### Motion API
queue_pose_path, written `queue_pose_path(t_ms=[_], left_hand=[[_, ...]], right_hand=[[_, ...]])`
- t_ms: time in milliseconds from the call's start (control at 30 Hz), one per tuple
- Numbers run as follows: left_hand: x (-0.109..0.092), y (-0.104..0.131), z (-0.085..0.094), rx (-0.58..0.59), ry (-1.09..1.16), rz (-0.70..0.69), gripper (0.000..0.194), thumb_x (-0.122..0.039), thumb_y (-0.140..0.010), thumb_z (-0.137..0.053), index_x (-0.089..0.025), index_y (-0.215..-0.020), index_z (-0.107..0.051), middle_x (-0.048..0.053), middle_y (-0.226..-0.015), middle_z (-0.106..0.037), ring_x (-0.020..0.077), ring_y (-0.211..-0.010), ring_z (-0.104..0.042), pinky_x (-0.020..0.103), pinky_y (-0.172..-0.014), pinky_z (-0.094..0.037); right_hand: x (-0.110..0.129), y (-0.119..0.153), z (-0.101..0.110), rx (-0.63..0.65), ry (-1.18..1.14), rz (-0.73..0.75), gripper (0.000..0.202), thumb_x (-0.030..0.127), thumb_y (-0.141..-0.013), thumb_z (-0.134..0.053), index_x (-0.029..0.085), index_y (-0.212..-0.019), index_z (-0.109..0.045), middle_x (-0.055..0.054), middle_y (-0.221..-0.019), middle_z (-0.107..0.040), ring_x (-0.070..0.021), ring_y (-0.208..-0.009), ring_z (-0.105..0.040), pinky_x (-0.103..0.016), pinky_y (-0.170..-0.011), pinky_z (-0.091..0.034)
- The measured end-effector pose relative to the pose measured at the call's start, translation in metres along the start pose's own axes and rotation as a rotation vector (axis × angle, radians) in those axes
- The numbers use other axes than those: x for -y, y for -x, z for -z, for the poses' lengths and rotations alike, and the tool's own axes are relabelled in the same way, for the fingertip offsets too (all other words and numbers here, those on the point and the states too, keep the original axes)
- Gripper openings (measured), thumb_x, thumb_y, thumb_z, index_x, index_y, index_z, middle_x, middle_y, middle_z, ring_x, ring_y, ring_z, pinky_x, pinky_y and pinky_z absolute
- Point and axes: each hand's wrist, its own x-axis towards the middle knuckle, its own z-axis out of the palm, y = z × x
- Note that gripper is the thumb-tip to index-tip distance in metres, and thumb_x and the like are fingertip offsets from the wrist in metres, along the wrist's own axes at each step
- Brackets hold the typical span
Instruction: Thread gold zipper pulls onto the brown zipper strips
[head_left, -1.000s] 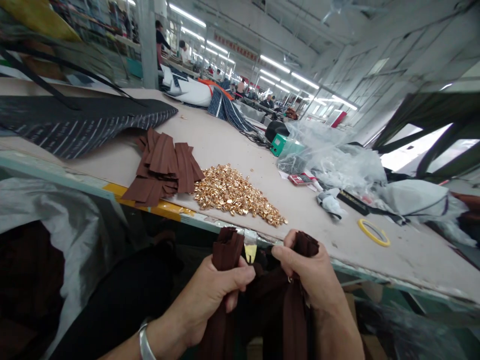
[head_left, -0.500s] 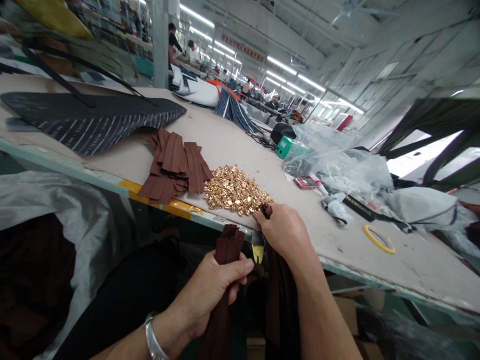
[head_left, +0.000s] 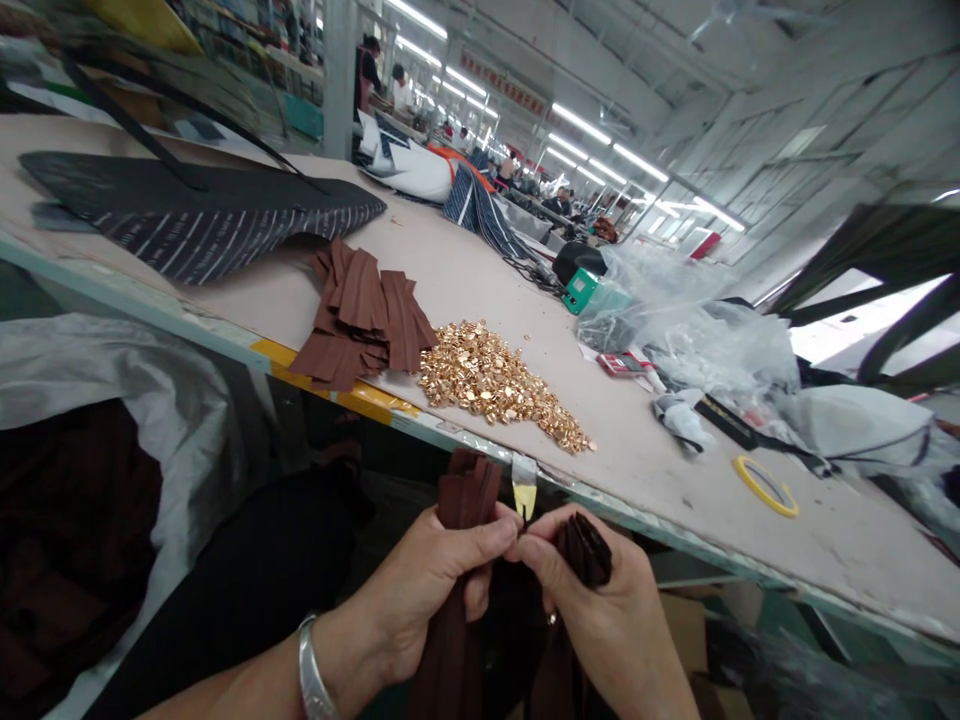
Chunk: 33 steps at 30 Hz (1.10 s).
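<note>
My left hand (head_left: 442, 565) is closed around a bundle of brown zipper strips (head_left: 469, 490), held upright below the table edge. My right hand (head_left: 592, 580) is closed on a second folded bundle of brown zipper strips (head_left: 589, 550). Thumb and fingertips of both hands meet just under a metal prong with yellow tape (head_left: 524, 488), fixed to the table edge. What the fingertips pinch there is too small to make out. Beyond the hands lies a heap of small gold metal pieces (head_left: 487, 375), likely zipper sliders. To its left rests a pile of brown zipper strips (head_left: 367, 315).
On the table (head_left: 480, 285) lie a dark striped fabric panel (head_left: 225, 235), a green box (head_left: 580, 290), clear plastic bags (head_left: 697, 335) and a yellow tape roll (head_left: 765, 486). A pale sack (head_left: 180, 420) with brown material hangs at left. People work far back.
My right hand has come down from the gold heap to the prong, beside my left hand. Gold pieces now spread farther right along the table edge. The view has shifted slightly.
</note>
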Motion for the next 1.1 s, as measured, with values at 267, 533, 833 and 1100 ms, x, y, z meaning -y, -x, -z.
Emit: queue_pose_path(t_ms=[267,533,833,1100], left_hand=[[0.009,0.0,0.002,0.018,-0.022,0.026,0.029,-0.041,-0.071,-0.077,-0.015,-0.074,-0.066,-0.006,-0.042,-0.046,0.005,-0.039,-0.034,0.019,-0.041,-0.022],[0.011,0.0,-0.004,-0.004,0.003,0.048,0.03,-0.039,-0.079,-0.068,-0.015,-0.064,-0.061,-0.006,-0.039,-0.042,0.005,-0.036,-0.034,0.019,-0.041,-0.023],[0.011,-0.009,-0.009,-0.023,0.177,0.116,0.018,-0.027,-0.074,-0.071,-0.014,-0.066,-0.061,-0.005,-0.05,-0.05,0.0035,-0.035,-0.036,0.017,-0.038,-0.027],[0.01,-0.009,-0.01,-0.042,0.076,0.025,0.021,-0.031,-0.074,-0.072,-0.015,-0.067,-0.061,-0.006,-0.047,-0.045,0.0039,-0.038,-0.033,0.018,-0.04,-0.024]], right_hand=[[-0.022,0.008,-0.005,0.034,-0.257,-0.04,0.022,0.039,-0.081,-0.071,0.018,-0.086,-0.073,0.004,-0.052,-0.055,-0.0087,-0.043,-0.046,-0.02,-0.042,-0.039],[-0.029,0.004,-0.019,-0.216,-0.145,0.183,0.007,0.026,-0.086,-0.066,0.02,-0.084,-0.065,0.003,-0.06,-0.061,-0.0112,-0.05,-0.056,-0.021,-0.048,-0.046],[-0.033,-0.003,-0.014,-0.247,0.203,0.645,0.029,0.003,-0.086,-0.059,0.022,-0.106,-0.066,-0.003,-0.08,-0.068,-0.0162,-0.075,-0.065,-0.027,-0.069,-0.053],[-0.022,-0.007,-0.02,-0.293,0.099,0.349,0.01,0.021,-0.088,-0.061,0.021,-0.092,-0.071,0.0,-0.068,-0.067,-0.014,-0.057,-0.062,-0.024,-0.056,-0.05]])
